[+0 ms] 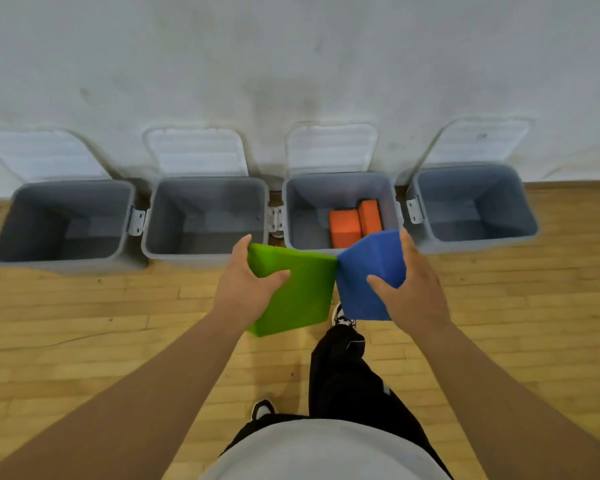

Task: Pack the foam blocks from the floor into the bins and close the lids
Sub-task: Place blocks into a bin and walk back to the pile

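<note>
Your left hand [246, 289] grips the green block [302, 296] and your right hand [413, 289] the blue block [371, 268] — fingers curled round each. The blocks touch at a corner, held off the floor [84, 323] at the near rim of the third bin [305, 216] from the left — two orange blocks [345, 226] lie inside. Lids [331, 148] stand open.

Your left hand [243, 292] grips a green foam block [298, 296]; your right hand [413, 289] grips a blue foam block [368, 271]. Their corners touch. Four grey bins [201, 251] stand open along the wall; the third bin [305, 244] holds two orange blocks [345, 225].
</note>
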{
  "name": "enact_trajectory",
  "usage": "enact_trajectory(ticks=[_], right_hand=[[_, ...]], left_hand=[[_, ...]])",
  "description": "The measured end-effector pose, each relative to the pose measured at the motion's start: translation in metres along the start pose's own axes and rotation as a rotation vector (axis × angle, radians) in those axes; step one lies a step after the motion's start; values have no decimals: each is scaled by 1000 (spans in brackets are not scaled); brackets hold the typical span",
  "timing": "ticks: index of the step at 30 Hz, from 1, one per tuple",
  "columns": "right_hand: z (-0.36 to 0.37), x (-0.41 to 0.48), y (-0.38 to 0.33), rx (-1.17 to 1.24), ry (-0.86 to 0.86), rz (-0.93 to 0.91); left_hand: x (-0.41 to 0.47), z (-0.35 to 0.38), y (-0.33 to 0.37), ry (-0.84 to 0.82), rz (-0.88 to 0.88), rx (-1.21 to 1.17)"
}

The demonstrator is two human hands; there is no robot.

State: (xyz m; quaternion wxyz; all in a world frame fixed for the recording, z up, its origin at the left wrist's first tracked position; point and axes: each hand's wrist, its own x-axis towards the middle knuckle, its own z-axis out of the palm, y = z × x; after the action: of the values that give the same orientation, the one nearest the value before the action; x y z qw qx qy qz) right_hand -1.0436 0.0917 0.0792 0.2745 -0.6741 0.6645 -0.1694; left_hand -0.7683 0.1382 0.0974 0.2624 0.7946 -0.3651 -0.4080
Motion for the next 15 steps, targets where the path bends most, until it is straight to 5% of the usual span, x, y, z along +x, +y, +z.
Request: enact_trajectory(ticks=[15], right_hand=[[21,298,42,-83,-245,83]], left_hand=[[271,83,106,-87,-41,227]])
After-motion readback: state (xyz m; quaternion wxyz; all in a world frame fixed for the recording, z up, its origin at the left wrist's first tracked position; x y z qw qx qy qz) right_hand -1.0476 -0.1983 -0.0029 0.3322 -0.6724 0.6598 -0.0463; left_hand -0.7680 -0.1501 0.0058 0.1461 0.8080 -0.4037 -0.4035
